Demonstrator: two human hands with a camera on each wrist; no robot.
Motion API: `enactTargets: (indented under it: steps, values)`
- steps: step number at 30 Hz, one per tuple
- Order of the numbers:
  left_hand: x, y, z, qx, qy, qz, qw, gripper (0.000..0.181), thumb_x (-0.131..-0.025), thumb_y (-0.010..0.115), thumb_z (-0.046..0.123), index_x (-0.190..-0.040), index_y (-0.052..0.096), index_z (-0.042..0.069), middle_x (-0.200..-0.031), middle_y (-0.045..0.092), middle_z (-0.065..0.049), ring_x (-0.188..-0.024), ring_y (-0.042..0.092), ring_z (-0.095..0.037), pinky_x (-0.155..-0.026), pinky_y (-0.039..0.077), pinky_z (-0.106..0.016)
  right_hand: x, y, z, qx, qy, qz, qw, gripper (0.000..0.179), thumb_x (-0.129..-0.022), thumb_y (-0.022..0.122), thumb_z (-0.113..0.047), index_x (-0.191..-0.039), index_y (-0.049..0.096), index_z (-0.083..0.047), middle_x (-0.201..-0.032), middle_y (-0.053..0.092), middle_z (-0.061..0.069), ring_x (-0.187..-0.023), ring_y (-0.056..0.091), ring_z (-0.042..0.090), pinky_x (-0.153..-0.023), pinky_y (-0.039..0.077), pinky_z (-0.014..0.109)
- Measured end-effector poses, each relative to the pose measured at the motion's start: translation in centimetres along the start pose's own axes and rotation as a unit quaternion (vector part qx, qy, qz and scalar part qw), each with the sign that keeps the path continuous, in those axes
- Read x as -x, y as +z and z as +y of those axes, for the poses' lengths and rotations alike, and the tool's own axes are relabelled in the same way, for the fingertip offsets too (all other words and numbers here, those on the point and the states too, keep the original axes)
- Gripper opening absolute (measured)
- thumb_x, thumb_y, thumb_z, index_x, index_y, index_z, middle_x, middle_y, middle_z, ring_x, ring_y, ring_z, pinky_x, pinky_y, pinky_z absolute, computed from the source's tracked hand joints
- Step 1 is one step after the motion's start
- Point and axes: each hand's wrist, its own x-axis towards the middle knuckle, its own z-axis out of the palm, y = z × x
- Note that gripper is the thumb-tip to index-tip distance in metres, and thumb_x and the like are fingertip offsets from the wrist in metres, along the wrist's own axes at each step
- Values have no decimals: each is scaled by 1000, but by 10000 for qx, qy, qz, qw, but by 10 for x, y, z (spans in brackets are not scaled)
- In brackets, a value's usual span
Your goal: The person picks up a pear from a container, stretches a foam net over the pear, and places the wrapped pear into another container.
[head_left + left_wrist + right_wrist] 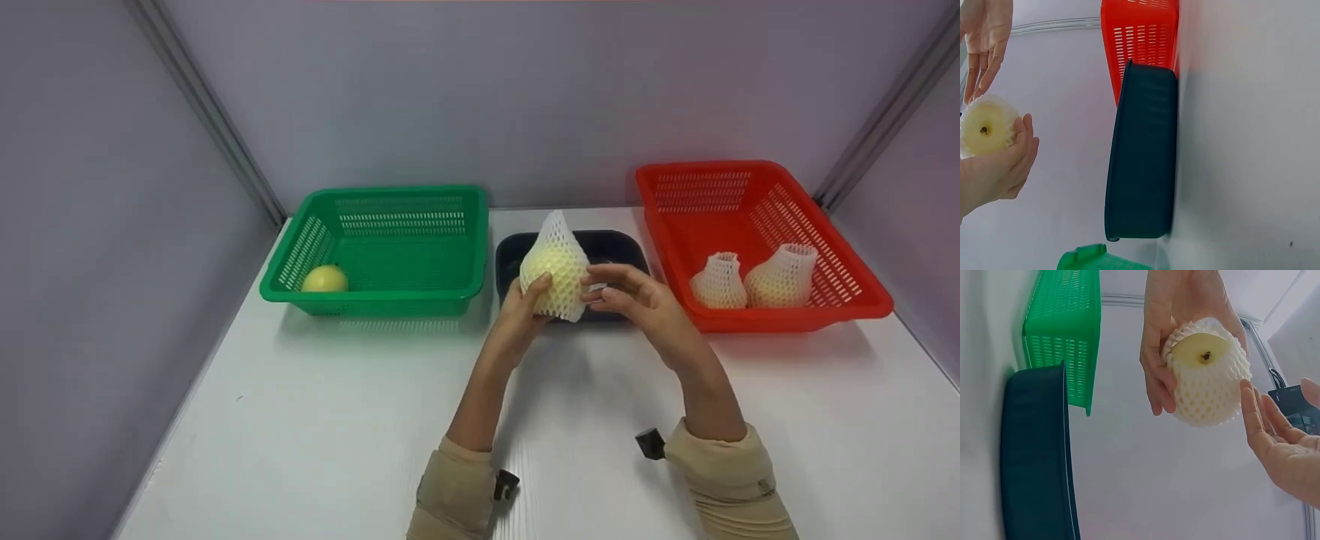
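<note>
Above the dark tray (517,251), my left hand (521,311) holds a round yellow apple-like fruit (559,274) in a white foam net. The net's narrow end points up in the head view. Below, the bare end of the fruit (1201,351) shows through the net's opening, with a small dark spot in it. My right hand (649,307) is at the fruit's right side, fingers loosely extended and fingertips (1246,384) at the net; whether they press on it I cannot tell.
On the left, a green basket (375,304) contains one bare yellow fruit (325,279). A red basket (780,321) on the right contains two netted fruits, one smaller (720,283) and one larger (781,281). Grey walls enclose the white table (337,420).
</note>
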Motion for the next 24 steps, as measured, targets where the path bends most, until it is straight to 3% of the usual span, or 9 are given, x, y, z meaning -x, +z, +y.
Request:
enactTargets:
  steps: [5,9,14,19,24]
  values:
    - [0,2,1,144,81,-129,9998,68,-88,55,33,-136,19,0,-123,41,-18,-113,46,-27,-94,39,-37,1,0,0,-77,-70,247,9996,29,-94,49,-5,-122,52,3,-114,54,18,-100,56,32,-88,45,37]
    - [2,2,5,328,77,-183,9993,64,-89,53,30,-135,20,0,-121,42,-18,-111,47,-25,-94,38,-36,-1,-3,3,-203,-105,729,9971,28,-94,52,-8,-118,54,6,-110,55,20,-97,56,32,-86,46,38]
    - [3,3,10,1125,0,-831,9902,55,-94,40,28,-139,22,2,-124,41,-17,-112,45,-25,-95,37,-40,-7,-10,10,-240,65,1209,9923,36,-93,55,-13,-121,48,8,-118,51,20,-105,52,29,-86,46,36]
    - [7,6,11,1882,-214,-1359,9724,58,-94,35,35,-145,18,12,-129,37,-16,-114,43,-26,-93,39,-42,-10,-12,14,-9,665,643,9957,51,-96,49,-27,-135,34,2,-134,39,14,-116,43,27,-95,38,42]
    - [7,11,8,2106,-192,-1600,9642,60,-94,35,44,-145,19,16,-128,39,-16,-110,47,-26,-89,43,-39,-10,-9,14,-104,881,19,9961,60,-98,41,-32,-141,21,5,-139,33,17,-122,38,31,-101,29,43]
